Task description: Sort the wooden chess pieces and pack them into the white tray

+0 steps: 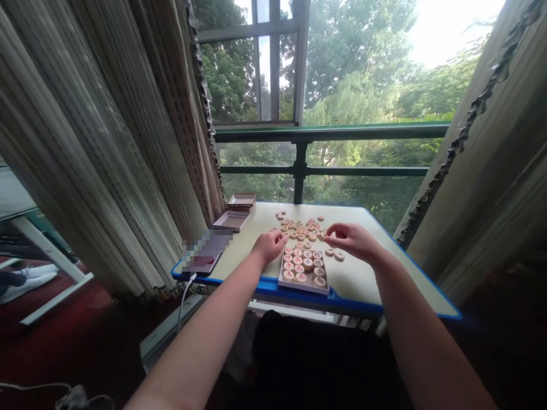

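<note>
Head | left hand (270, 245), right hand (351, 238): grip, cannot tell | disc tray (303, 287) at blue edge (363, 306) | tabletop (354, 280) room rightward

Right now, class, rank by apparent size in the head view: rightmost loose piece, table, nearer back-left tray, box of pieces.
1. Table
2. Box of pieces
3. Nearer back-left tray
4. Rightmost loose piece
Nearness may enlarge the box.

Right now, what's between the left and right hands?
In the head view, loose round pieces lie scattered on the tabletop between the left hand and the right hand; the shallow box, holding more pieces, sits nearer the wearer.
</note>
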`<state>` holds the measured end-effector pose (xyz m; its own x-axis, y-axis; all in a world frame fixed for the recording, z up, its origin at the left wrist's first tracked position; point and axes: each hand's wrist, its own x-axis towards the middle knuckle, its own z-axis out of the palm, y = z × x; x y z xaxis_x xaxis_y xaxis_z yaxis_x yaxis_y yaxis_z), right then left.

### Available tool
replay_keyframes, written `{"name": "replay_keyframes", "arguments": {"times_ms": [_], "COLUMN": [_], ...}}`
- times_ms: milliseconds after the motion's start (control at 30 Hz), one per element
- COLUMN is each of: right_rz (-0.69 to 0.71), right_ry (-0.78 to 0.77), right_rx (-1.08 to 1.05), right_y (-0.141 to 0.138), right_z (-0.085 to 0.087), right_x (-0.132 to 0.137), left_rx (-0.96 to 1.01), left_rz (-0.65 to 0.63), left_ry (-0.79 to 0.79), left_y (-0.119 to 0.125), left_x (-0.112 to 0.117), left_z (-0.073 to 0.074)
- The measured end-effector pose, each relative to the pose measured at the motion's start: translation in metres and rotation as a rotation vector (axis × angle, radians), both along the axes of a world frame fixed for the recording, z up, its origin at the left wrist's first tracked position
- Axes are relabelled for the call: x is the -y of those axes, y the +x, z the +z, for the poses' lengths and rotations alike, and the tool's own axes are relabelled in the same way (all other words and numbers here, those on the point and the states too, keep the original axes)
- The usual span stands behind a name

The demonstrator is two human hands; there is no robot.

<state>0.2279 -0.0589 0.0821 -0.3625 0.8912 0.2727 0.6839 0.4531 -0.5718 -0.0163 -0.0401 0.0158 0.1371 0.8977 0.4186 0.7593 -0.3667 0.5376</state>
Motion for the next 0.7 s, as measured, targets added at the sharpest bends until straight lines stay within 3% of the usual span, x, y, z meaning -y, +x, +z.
{"name": "replay_keyframes", "arguments": {"times_ms": [100, 233, 367, 467, 700], "right_rz": [-0.026, 0.035, 0.065, 0.029, 0.040], "right_ry": [0.123, 0.132, 0.170, 0.227, 0.319], "right_rx": [-0.090, -0.147, -0.093, -0.060, -0.008], "right_y": [-0.012, -0.021, -0.024, -0.028, -0.033], "right_z": [-0.021, -0.044, -0.048, -0.048, -0.052], "right_x": [0.019, 0.039, 0.048, 0.049, 0.046], "left_rx": [0.034, 0.082, 0.253, 0.437, 0.212], "left_rz": [-0.007, -0.049, -0.082, -0.253, -0.454], "left_ry": [-0.021, -0.039, 0.031, -0.020, 0.098], "left_y": [-0.004, -0.004, -0.004, -0.006, -0.002], "left_x": [-0.002, 0.003, 0.023, 0.040, 0.046], "left_z": [-0.003, -0.003, 0.004, 0.010, 0.013]}}
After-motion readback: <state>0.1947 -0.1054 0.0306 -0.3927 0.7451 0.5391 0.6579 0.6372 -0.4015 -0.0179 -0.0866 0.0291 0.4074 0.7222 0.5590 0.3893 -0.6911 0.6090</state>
